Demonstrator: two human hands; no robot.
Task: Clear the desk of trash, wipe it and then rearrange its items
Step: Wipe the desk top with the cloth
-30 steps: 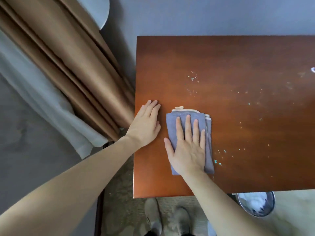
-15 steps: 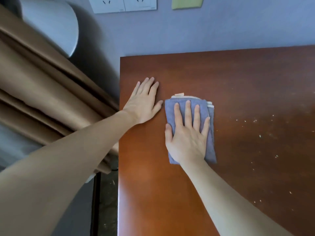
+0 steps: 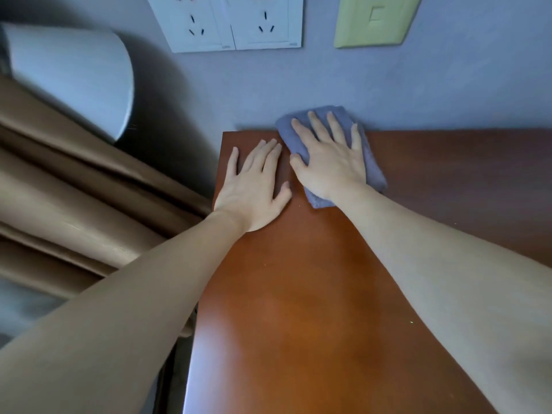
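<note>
A folded grey-blue cloth [image 3: 372, 167] lies at the far left corner of the brown wooden desk [image 3: 298, 309], its far end riding up against the wall. My right hand [image 3: 327, 156] presses flat on the cloth with straight, spread fingers. Just left of it, my left hand [image 3: 257, 186] rests flat on the bare desk top near the left edge, fingers straight.
White wall sockets [image 3: 233, 22] and a yellow-green wall plate [image 3: 375, 20] hang above the desk. Tan curtains [image 3: 74, 204] and a pale lampshade [image 3: 71, 76] stand to the left of the desk edge.
My right hand has pushed the cloth away from me to the desk's far edge at the wall. The left hand slid forward with it, and my view tipped up.
</note>
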